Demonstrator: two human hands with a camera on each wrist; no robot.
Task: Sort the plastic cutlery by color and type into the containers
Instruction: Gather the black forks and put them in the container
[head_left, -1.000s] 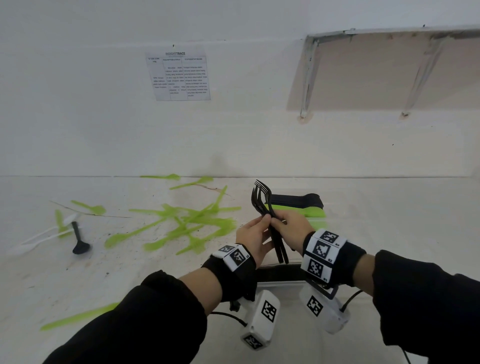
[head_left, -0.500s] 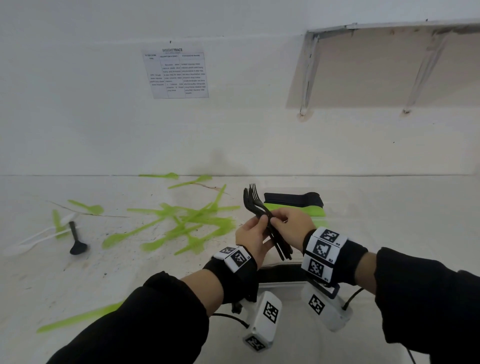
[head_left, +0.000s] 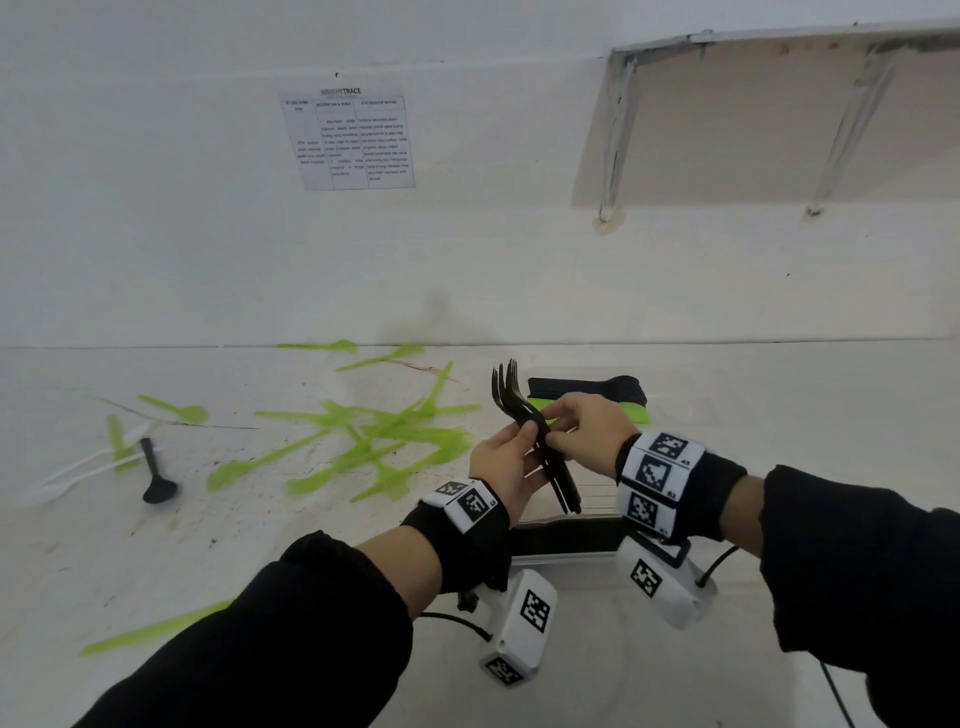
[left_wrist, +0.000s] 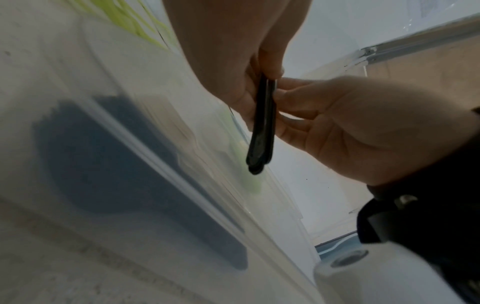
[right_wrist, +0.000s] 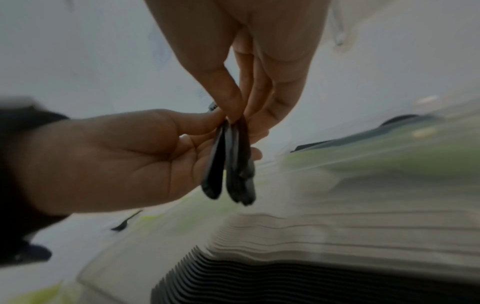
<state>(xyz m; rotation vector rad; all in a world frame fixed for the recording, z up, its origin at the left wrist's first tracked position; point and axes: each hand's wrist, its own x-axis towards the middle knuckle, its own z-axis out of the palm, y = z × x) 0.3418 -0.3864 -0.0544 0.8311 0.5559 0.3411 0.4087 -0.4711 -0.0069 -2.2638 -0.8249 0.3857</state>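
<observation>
- We are holding a bunch of black forks (head_left: 535, 441) upright between both hands, above the clear container (head_left: 587, 558) at the near middle of the desk (head_left: 156, 545).
- Our left hand (head_left: 501, 465) is gripping the handles with thumb and fingers.
- Our right hand (head_left: 589, 434) is pinching the same handles.
- Green cutlery (head_left: 363, 441) is lying scattered to the left, with a black spoon (head_left: 156, 473) farther left.

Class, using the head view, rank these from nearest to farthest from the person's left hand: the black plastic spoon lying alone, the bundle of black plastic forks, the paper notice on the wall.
1. Bundle of black plastic forks: in the left hand's own grip.
2. Black plastic spoon: on the table, far left.
3. Paper notice: high on the back wall.
</observation>
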